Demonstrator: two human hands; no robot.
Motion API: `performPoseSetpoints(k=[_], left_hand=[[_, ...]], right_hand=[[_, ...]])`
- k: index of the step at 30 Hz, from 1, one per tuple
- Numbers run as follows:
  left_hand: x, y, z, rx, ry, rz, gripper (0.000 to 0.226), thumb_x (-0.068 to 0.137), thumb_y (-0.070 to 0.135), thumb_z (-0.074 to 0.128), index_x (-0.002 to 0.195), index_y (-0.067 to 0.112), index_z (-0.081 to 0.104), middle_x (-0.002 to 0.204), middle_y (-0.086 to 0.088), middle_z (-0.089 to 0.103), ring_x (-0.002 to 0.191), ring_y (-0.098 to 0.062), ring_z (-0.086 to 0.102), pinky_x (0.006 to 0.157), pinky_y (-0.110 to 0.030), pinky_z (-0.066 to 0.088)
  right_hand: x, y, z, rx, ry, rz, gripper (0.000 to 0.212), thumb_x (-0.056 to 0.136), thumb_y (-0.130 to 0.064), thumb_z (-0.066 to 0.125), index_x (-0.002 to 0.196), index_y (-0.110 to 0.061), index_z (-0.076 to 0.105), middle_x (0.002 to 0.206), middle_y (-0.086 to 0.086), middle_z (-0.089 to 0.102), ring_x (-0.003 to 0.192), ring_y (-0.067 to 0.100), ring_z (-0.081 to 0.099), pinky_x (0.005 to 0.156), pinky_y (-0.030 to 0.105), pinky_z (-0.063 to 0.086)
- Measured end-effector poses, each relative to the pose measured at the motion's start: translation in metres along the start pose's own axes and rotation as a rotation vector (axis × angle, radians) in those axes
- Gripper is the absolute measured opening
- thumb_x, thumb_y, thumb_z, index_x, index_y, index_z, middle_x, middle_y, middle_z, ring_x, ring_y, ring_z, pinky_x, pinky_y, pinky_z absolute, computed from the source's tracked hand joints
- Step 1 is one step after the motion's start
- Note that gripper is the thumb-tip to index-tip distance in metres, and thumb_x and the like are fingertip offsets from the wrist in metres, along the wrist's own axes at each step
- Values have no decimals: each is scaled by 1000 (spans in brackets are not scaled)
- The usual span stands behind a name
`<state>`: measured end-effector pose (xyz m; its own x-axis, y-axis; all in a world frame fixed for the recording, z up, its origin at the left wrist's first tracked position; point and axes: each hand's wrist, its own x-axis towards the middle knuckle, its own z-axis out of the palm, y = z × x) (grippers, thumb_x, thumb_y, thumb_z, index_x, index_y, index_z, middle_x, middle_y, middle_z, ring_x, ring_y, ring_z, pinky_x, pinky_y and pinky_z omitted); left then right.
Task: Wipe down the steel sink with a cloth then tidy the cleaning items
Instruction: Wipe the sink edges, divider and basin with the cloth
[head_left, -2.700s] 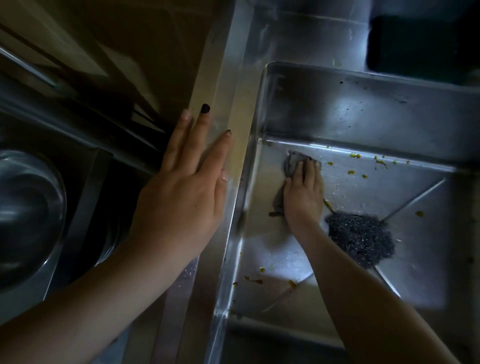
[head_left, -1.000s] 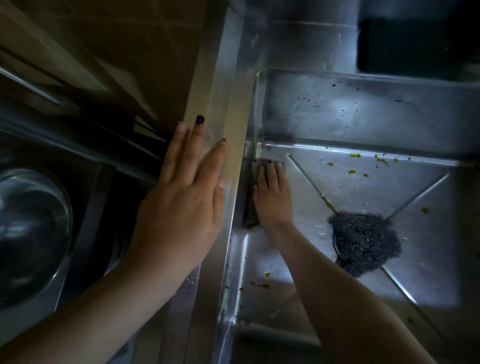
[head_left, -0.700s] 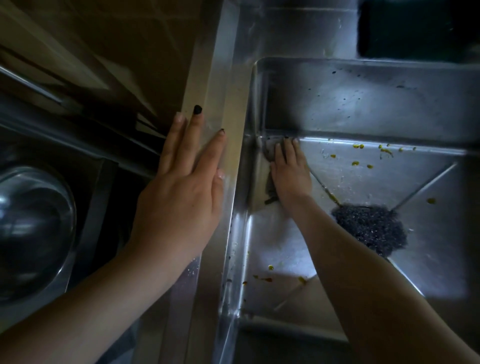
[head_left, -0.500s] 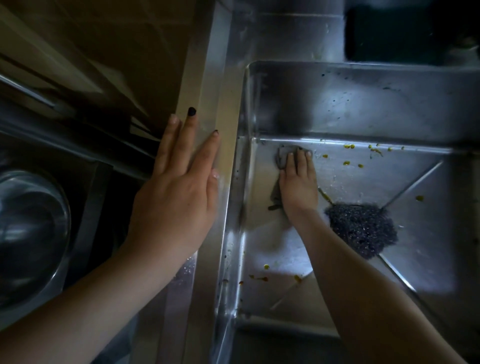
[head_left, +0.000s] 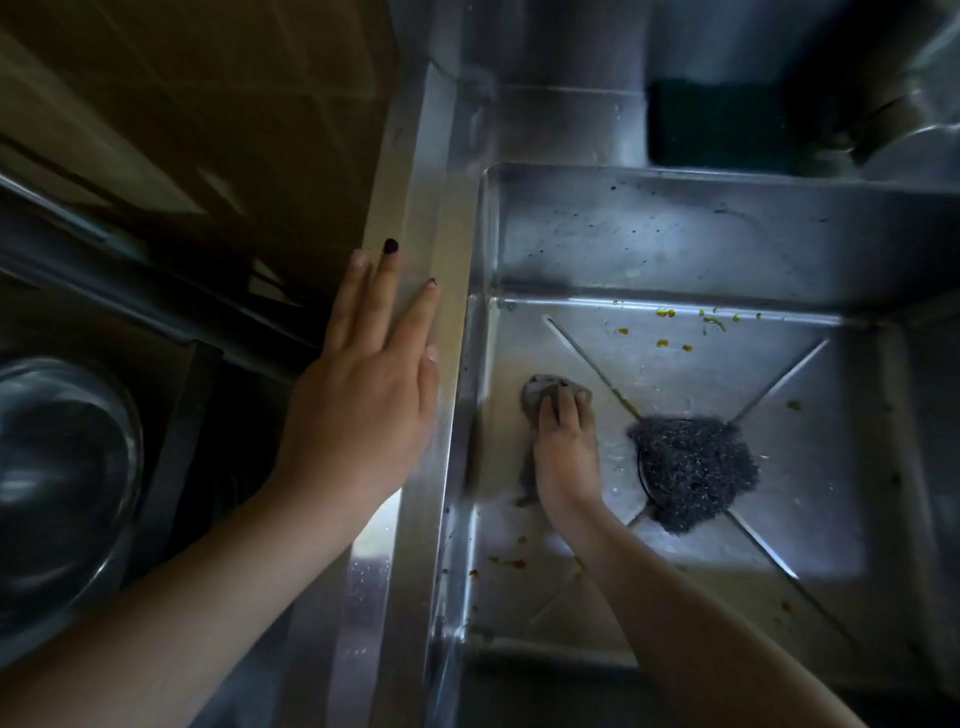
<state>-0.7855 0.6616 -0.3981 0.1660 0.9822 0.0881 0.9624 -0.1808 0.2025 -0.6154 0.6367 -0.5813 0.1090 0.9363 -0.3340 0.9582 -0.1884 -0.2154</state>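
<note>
- Sink (head_left: 727, 244) wipe underway: right hand (head_left: 563, 452) presses cloth (head_left: 535, 395) flat; left hand (head_left: 363, 415) spread on rim (head_left: 447, 218)
- Next, judged: sweep cloth toward yellow specks (head_left: 665, 327) at back

Left grip (head_left: 363, 415) lies palm-down, fingers straight & nearly together (thumb tucked alongside), w/ bare left forearm (head_left: 182, 597) angled in from lower left. Right grip (head_left: 566, 447) is palm-down too, fingers extended & pressing flat, right forearm (head_left: 701, 623) reaching from lower right.
</note>
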Motion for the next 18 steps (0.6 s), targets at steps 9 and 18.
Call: performPoseSetpoints(k=[9, 18], left_hand=[[0, 1, -5, -55, -2, 22, 56, 91, 34, 20, 139, 13, 41, 153, -12, 23, 143, -29, 13, 104, -30, 11], [-5, -1, -22, -424, 1, -10, 56, 82, 44, 33, 117, 9, 60, 144, -10, 40, 139, -27, 26, 109, -41, 21]], right_hand=[[-5, 9, -35, 260, -73, 26, 44, 83, -11, 59, 127, -9, 54, 132, 12, 50, 116, 32, 48, 96, 31, 39], [-59, 26, -89, 619, -25, 167, 40, 83, -16, 66, 122, -12, 59, 117, 8, 64, 106, 24, 58, 79, 19, 38]])
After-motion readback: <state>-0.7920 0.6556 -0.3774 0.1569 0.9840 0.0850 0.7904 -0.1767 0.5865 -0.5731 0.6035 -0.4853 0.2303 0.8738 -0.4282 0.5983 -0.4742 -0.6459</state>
